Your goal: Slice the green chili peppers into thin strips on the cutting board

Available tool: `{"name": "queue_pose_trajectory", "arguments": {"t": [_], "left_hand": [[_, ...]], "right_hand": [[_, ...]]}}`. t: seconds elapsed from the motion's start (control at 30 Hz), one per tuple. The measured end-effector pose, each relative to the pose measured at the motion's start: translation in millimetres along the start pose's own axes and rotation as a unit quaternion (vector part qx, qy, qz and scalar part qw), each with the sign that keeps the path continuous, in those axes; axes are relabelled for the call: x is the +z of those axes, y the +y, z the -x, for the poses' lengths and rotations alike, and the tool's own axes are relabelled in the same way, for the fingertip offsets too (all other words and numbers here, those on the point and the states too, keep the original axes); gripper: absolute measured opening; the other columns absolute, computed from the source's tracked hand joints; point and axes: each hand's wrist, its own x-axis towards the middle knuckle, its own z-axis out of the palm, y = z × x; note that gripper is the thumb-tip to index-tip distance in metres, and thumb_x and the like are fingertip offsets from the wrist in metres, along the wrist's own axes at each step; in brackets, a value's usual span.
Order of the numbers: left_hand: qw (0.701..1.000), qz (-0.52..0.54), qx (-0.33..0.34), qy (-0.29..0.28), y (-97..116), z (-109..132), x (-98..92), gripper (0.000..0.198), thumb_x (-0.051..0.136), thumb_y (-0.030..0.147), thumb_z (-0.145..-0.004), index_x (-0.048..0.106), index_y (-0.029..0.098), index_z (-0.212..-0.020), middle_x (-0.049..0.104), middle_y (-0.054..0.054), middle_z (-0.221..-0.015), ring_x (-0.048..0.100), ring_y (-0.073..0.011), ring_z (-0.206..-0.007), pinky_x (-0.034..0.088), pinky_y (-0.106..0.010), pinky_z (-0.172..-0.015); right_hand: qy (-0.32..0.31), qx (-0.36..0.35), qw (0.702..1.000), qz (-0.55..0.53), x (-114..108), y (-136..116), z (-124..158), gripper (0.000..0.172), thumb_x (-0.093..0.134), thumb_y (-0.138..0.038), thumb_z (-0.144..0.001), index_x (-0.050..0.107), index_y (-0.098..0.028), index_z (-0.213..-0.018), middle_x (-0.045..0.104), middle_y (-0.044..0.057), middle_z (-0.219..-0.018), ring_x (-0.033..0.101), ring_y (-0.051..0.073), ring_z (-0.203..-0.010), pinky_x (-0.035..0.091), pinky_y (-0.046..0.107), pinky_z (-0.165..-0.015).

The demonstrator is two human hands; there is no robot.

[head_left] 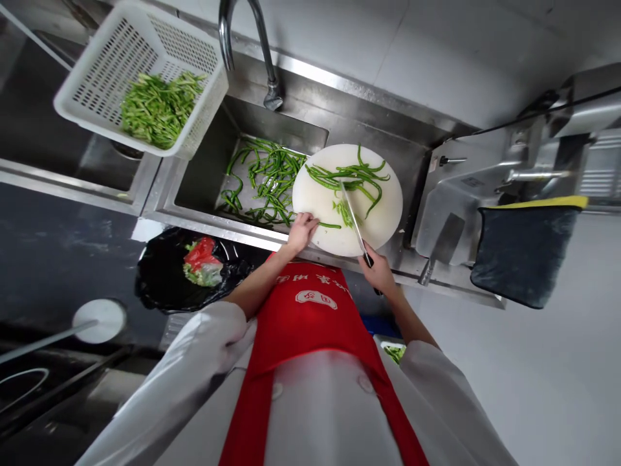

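Note:
My right hand [379, 272] is wrapped round the black handle of a kitchen knife [354, 217], whose long blade points away from me across a round white cutting board [383, 223]. At the board's near left edge, my left hand [303, 232] is closed on one end of a long green pepper [330, 226]. The pepper's other end lies towards the blade. Light green cut pieces [343, 210] rest just left of the knife. Farther back on the board is a loose pile of whole long green peppers [354, 173].
The board bridges a steel sink [201, 171] holding many more peppers [272, 178]. A white plastic basket [104, 71] with cut peppers [160, 107] stands left of the faucet [272, 90]. Below hangs a black bin bag [160, 278]. A cleaver [447, 239] and dark cloth [524, 252] are right.

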Motion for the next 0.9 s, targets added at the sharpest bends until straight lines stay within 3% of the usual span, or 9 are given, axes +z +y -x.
{"name": "queue_pose_trajectory", "arguments": {"t": [0.13, 0.27, 0.4, 0.53, 0.73, 0.9], "left_hand": [[0.999, -0.003, -0.001, 0.035, -14, 4, -9.6, 0.024, 0.049, 0.028, -0.097, 0.070, 0.022, -0.109, 0.055, -0.010, -0.114, 0.049, -0.0249, -0.108, 0.046, -0.041, -0.099], [0.999, -0.001, 0.012, 0.039, 3, 7, 6.5, 0.022, 0.049, 0.029, -0.098, 0.068, 0.022, -0.108, 0.055, -0.011, -0.110, 0.050, -0.0249, -0.106, 0.048, -0.042, -0.096], [0.999, 0.007, 0.027, 0.033, 21, -2, 32.7, 0.022, 0.047, 0.027, -0.099, 0.068, 0.020, -0.100, 0.057, -0.011, -0.106, 0.047, -0.0253, -0.108, 0.048, -0.043, -0.097], [0.999, 0.005, 0.033, 0.036, 20, -4, 42.1, 0.021, 0.047, 0.026, -0.099, 0.068, 0.020, -0.101, 0.058, -0.012, -0.109, 0.046, -0.0267, -0.113, 0.046, -0.047, -0.101], [0.999, 0.007, 0.033, 0.013, 15, -1, 43.0, 0.026, 0.044, 0.026, -0.101, 0.067, 0.019, -0.108, 0.060, -0.012, -0.108, 0.048, -0.0267, -0.113, 0.045, -0.046, -0.103], [0.999, 0.033, 0.021, 0.005, 15, -2, 41.9, 0.026, 0.044, 0.027, -0.100, 0.068, 0.021, -0.108, 0.061, -0.011, -0.110, 0.051, -0.0262, -0.114, 0.044, -0.047, -0.104]], "right_hand": [[-0.038, -0.063, 0.997, -0.019, -9, 5, -9, 0.054, 0.042, -0.038, -0.099, 0.049, -0.018, -0.149, 0.065, 0.008, -0.135, 0.057, 0.023, -0.128, 0.045, 0.034, -0.106], [-0.081, -0.085, 0.993, 0.012, -8, 11, -18, 0.050, 0.040, -0.034, -0.100, 0.050, -0.020, -0.146, 0.063, 0.005, -0.137, 0.054, 0.022, -0.130, 0.043, 0.035, -0.107], [-0.115, -0.041, 0.986, 0.115, -6, 17, -26, 0.042, 0.037, -0.036, -0.104, 0.054, -0.018, -0.137, 0.071, 0.010, -0.120, 0.064, 0.024, -0.113, 0.047, 0.031, -0.095], [-0.117, 0.021, 0.961, 0.250, -10, 17, -23, 0.044, 0.029, -0.044, -0.107, 0.059, -0.016, -0.123, 0.074, 0.013, -0.096, 0.070, 0.027, -0.091, 0.047, 0.031, -0.082], [-0.153, -0.002, 0.937, 0.315, -19, 12, -11, 0.043, 0.025, -0.044, -0.108, 0.055, -0.017, -0.125, 0.074, 0.013, -0.094, 0.071, 0.026, -0.089, 0.045, 0.031, -0.081], [-0.158, -0.008, 0.940, 0.301, -13, 2, -35, 0.039, 0.025, -0.039, -0.109, 0.055, -0.017, -0.124, 0.074, 0.015, -0.101, 0.071, 0.025, -0.094, 0.044, 0.031, -0.083]]}}
